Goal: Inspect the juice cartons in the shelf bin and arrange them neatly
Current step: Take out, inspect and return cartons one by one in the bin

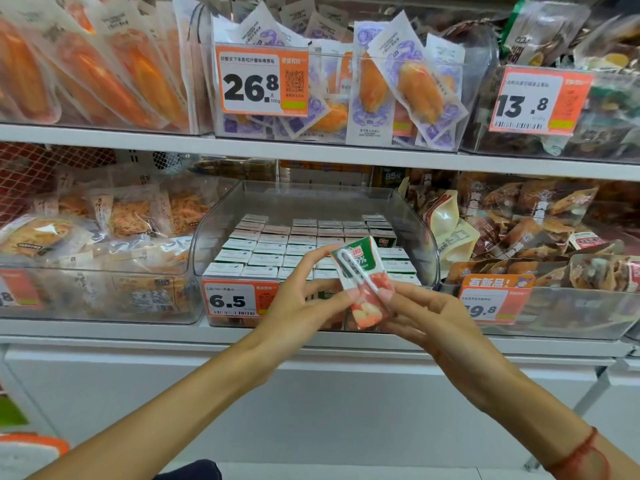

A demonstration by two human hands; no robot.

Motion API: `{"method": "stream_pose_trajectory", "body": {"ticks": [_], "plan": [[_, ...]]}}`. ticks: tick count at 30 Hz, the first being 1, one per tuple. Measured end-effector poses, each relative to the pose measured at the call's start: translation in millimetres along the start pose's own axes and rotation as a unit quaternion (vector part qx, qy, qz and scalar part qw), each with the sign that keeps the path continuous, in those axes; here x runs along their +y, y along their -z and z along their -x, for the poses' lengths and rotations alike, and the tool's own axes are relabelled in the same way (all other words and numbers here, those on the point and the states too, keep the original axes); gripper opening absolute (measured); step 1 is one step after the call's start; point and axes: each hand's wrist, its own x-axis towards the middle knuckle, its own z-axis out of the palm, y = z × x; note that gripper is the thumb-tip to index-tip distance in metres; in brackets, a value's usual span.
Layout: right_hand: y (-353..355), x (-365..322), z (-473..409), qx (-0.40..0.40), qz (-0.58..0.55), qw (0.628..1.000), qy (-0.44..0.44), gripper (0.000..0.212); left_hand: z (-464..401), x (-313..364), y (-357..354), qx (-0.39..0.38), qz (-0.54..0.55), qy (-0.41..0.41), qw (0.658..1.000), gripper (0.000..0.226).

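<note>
A small juice carton [365,292] with a green top, red fruit picture and a white straw on its face is held tilted in front of the clear shelf bin [420,230]. My left hand [298,299] pinches its upper left corner and left side. My right hand [429,320] grips its lower right edge with thumb and fingers. Inside the bin, several rows of upright juice cartons [277,251] show their white tops. A 6.5 price tag [235,299] hangs on the bin's front.
Clear bins of bagged snacks flank the juice bin, dried shreds [104,237] at left and brown packets [540,237] at right. The upper shelf [311,147] carries more bins with 26.8 and 13.8 tags. A white cabinet front [311,393] lies below.
</note>
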Motion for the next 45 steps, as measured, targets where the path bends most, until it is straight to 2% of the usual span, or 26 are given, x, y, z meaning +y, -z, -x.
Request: {"method": "stream_pose_trajectory", "body": {"ticks": [3,5,7,10,13,14,15,18,19,21,23,25,29,39,43,45], "plan": [[-2,3,1,0.087,0.129,0.982,0.109,0.041,-1,1,0,0.017,-0.016,0.001,1.000,0.041],[-1,6,1,0.149,0.268,0.929,0.206,0.040,-2,3,-2,0.024,0.024,0.042,0.999,0.028],[1,8,0,0.174,0.379,0.858,0.299,0.043,-2,6,-4,0.023,0.103,0.087,0.991,0.023],[2,13,-1,0.177,0.473,0.771,0.388,0.048,1,6,-7,-0.017,0.169,0.097,0.981,0.042],[-1,16,-3,0.157,0.513,0.725,0.432,0.048,3,2,-8,-0.017,0.174,0.080,0.981,0.035],[-2,15,-4,0.143,0.516,0.725,0.434,0.046,3,1,-7,-0.007,0.180,0.080,0.980,0.033],[-3,14,-5,0.127,0.504,0.743,0.422,0.043,3,0,-6,-0.002,0.177,0.078,0.981,0.032],[-4,10,-5,0.081,0.385,0.863,0.316,0.037,1,0,0,0.000,0.127,0.054,0.990,0.028],[-3,10,-5,0.070,0.354,0.891,0.274,0.040,1,1,2,0.001,0.108,0.041,0.993,0.028],[0,14,-7,0.038,0.298,0.933,0.196,0.051,1,3,5,0.002,0.069,0.014,0.998,0.030],[4,18,-8,-0.007,0.256,0.952,0.167,0.054,2,4,7,0.004,0.015,-0.024,1.000,0.034],[7,18,-9,-0.029,0.262,0.946,0.191,0.047,5,1,7,-0.018,-0.032,-0.069,0.997,0.040],[15,16,-7,-0.018,0.286,0.924,0.253,0.041,12,-3,3,-0.064,-0.108,-0.127,0.984,0.042],[23,16,-13,0.023,0.301,0.911,0.283,0.043,5,0,0,0.011,-0.210,-0.189,0.959,0.053],[31,6,-27,0.054,0.288,0.911,0.292,0.041,-14,5,-3,0.054,-0.119,-0.196,0.972,0.053],[45,4,-38,0.105,0.356,0.878,0.301,0.041,-30,7,-7,0.087,-0.095,-0.213,0.969,0.049]]}}
